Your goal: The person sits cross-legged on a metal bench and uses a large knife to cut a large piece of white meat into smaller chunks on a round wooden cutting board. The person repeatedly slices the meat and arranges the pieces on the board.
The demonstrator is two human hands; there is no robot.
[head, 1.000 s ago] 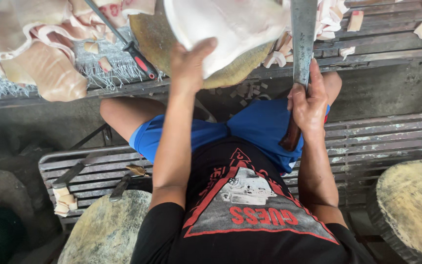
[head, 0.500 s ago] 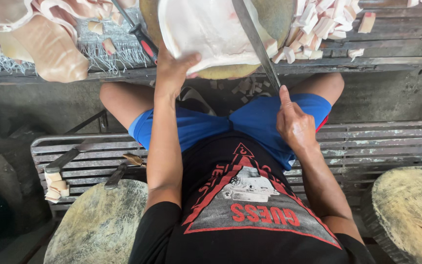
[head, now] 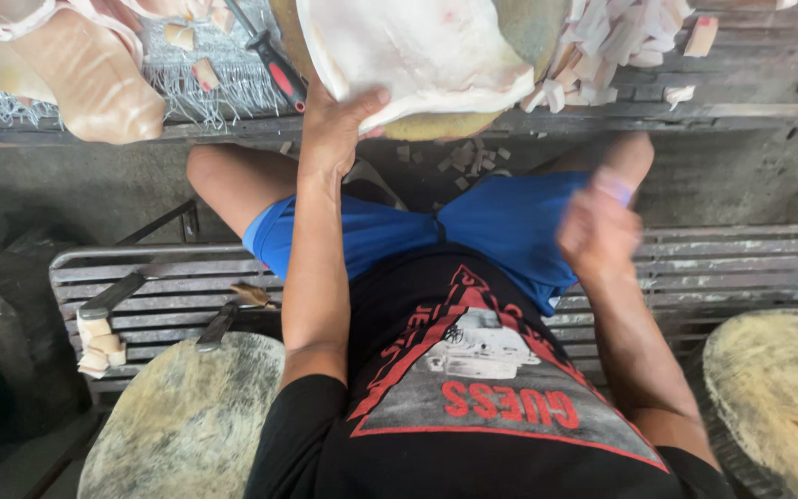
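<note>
My left hand grips the near edge of a large white slab of skin or fat that lies on a round wooden chopping block on the table ahead. My right hand is blurred with motion, low over my right thigh in blue shorts. Its fingers look curled. A pale bit shows at its top, but no blade is visible, so I cannot tell what it holds.
Tan and pink skin pieces and a red-handled tool lie at upper left. Several cut white strips sit at upper right. I sit on a metal slatted bench with a knife and small white chunks. Round wooden blocks flank me.
My right hand held a long knife up at the chopping block; it has dropped fast toward my thigh and the blade is out of sight. My left hand keeps its grip on the white slab.
</note>
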